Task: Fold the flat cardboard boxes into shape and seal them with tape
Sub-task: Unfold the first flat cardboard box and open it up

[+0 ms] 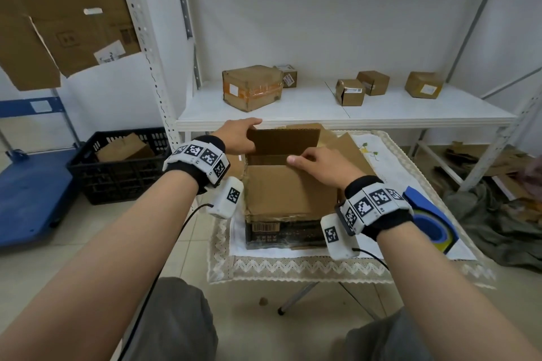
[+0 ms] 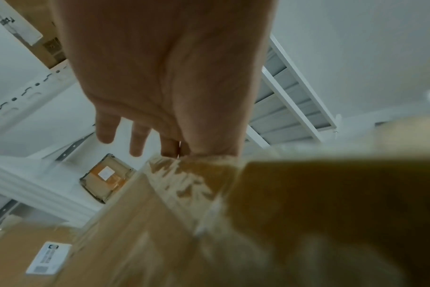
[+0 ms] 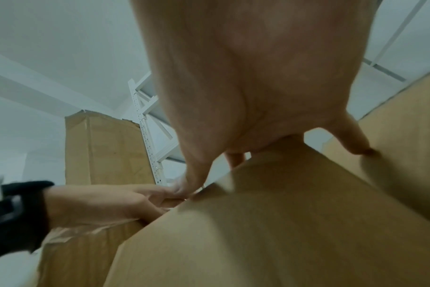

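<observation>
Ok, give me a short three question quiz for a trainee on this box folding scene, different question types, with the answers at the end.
1. True or false: the near flap of the cardboard box is already folded down.
2. Multiple choice: where does the left hand hold the far flap? A) its left edge B) its right edge C) nowhere
3. Fill in: the blue tape dispenser lies on the table beside the person's ____ wrist.

Key
1. True. The right hand presses its fingers on that flap's far edge.
2. A. The far flap stands upright.
3. Right.
</observation>
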Available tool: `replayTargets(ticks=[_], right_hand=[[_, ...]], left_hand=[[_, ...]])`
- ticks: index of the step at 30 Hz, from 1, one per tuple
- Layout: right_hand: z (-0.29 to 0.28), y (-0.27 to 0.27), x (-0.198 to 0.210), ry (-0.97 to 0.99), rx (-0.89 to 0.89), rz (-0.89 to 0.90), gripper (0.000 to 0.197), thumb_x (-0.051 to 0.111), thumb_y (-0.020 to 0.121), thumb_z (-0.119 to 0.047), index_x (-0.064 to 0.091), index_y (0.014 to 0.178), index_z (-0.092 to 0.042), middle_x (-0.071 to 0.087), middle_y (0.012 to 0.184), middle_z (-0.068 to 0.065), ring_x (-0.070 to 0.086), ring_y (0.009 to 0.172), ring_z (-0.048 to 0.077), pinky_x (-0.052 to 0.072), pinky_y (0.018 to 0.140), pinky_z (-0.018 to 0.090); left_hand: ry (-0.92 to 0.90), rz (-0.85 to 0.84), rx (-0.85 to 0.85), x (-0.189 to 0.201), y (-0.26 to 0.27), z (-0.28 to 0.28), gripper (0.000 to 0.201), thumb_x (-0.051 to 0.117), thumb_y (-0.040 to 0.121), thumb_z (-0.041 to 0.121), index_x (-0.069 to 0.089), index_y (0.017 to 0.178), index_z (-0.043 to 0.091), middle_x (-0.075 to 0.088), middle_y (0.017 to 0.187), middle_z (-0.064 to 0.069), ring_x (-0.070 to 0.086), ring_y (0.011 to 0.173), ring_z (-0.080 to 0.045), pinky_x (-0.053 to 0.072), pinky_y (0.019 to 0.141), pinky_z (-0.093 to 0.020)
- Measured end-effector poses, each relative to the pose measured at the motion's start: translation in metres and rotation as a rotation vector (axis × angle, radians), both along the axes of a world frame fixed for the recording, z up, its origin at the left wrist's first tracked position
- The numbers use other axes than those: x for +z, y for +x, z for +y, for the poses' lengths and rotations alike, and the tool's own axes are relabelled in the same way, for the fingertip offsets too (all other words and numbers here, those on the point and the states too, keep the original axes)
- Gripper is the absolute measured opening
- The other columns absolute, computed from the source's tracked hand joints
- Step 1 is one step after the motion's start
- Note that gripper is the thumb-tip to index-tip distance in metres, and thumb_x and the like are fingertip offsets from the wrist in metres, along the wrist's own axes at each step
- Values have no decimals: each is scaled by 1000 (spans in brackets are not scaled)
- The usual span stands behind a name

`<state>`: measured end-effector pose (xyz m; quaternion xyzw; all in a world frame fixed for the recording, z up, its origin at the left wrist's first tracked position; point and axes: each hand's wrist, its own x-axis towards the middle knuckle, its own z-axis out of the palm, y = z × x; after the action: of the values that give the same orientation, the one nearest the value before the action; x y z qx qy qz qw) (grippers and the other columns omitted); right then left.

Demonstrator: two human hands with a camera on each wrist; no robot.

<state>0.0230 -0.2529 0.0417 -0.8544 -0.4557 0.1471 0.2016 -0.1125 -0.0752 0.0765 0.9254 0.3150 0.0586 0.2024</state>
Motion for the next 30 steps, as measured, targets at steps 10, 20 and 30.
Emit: replayTargets(ticks=[10, 20, 30], right_hand=[[5, -13, -25, -23, -54, -167, 91, 93, 68, -34, 36, 140, -25, 32, 145, 8, 33, 134, 31, 37, 109, 46], [18, -28, -29, 69, 100, -410, 135, 94, 66, -30, -1, 161, -32, 3, 169, 5, -5, 157, 34, 2, 126, 55], [12, -25, -49, -265, 199, -157, 74, 40, 105, -53, -3, 162, -33, -3, 172, -2, -1, 158, 30, -4, 126, 53]], left_hand=[[-21, 8, -71, 0, -6, 0, 43, 53, 93, -2, 66, 129, 20, 59, 137, -5, 50, 100, -15, 40, 86, -26], [-19, -25, -59, -7, -10, 0, 46, 49, 91, -5, 73, 116, 26, 52, 147, -5, 49, 130, -24, 38, 97, -28], [-178, -351, -2, -25, -20, 5, 44, 51, 97, 3, 62, 134, 25, 41, 156, 2, 35, 144, -17, 25, 106, -24]])
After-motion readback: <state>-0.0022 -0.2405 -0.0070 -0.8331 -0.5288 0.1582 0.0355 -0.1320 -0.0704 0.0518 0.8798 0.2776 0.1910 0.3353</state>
